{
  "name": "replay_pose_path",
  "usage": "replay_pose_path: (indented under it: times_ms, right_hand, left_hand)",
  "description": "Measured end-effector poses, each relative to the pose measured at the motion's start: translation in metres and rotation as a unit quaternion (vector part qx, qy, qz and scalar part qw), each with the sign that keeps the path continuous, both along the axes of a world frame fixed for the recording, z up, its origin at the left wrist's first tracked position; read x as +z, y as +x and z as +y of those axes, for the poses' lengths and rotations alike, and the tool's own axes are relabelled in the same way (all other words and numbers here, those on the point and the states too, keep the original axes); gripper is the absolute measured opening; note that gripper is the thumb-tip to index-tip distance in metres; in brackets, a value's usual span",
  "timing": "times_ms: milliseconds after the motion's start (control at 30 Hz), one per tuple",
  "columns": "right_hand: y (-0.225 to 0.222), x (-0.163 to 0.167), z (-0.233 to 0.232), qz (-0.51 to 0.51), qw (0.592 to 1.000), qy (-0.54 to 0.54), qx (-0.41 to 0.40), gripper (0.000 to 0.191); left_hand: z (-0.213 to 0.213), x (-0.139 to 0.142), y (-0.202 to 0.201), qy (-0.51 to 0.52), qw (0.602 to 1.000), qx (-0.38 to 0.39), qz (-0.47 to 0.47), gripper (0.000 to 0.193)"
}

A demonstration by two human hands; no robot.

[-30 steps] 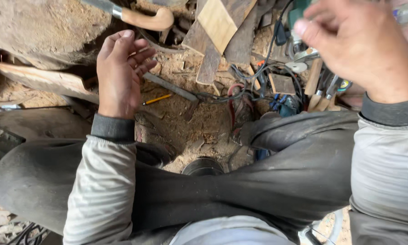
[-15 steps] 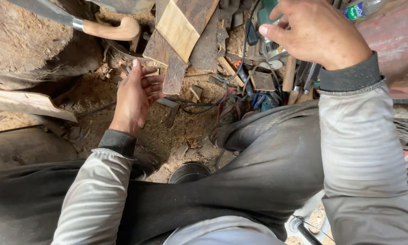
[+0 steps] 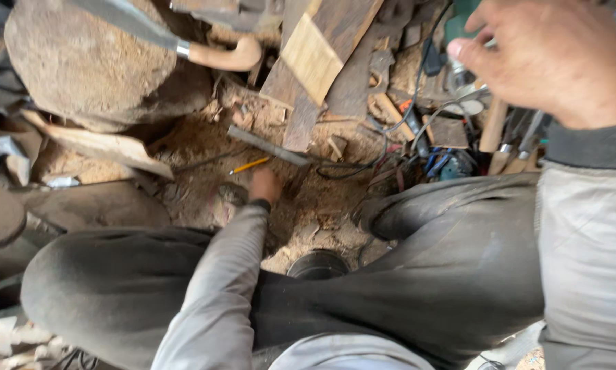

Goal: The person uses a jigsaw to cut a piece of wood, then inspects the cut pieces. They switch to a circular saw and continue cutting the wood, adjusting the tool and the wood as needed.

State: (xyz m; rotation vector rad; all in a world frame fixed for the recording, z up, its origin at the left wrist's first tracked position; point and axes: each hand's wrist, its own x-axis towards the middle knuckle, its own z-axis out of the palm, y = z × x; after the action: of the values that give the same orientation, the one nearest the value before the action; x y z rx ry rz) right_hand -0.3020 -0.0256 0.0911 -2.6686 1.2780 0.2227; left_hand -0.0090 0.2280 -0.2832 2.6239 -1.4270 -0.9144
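My left hand (image 3: 264, 185) reaches down to the sawdust-covered ground, its fingers hidden from this angle. Just beyond it lie a yellow pencil (image 3: 250, 165) and a flat grey metal bar (image 3: 268, 145). Whether the hand touches either one I cannot tell. My right hand (image 3: 548, 58) is raised at the upper right, above a heap of tools, with its fingers loosely bent and nothing visible in it. My grey sleeves and dark trousers (image 3: 417, 288) fill the lower part of the view.
A big rounded block (image 3: 75, 68) stands at the upper left, with a blade tool's curved wooden handle (image 3: 222, 55) on it. Wooden planks (image 3: 315, 55) lean at top centre. Cables and hand tools (image 3: 445, 147) lie right. A dark round can (image 3: 318, 264) sits between my legs.
My left hand has dropped from chest height down to the ground near the pencil and metal bar. The right hand stays raised at the upper right as the view shifts.
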Motion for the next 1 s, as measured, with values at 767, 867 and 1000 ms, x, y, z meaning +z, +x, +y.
replay_pose_path:
  times_ms: [767, 867, 1000]
  right_hand:
    - [-0.038, -0.128, -0.219, -0.032, 0.993, -0.087, -0.069, 0.041]
    - [-0.025, -0.159, -0.24, 0.085, 0.991, -0.091, -0.038, 0.05]
    - [-0.023, -0.179, -0.261, 0.031, 0.987, -0.155, -0.027, 0.033]
  left_hand:
    - [-0.112, 0.269, 0.074, -0.132, 0.908, 0.185, 0.352, 0.054]
    - [-0.117, 0.289, 0.055, -0.143, 0.921, 0.173, 0.319, 0.058]
    - [-0.146, 0.287, 0.021, -0.284, 0.915, 0.037, 0.284, 0.071]
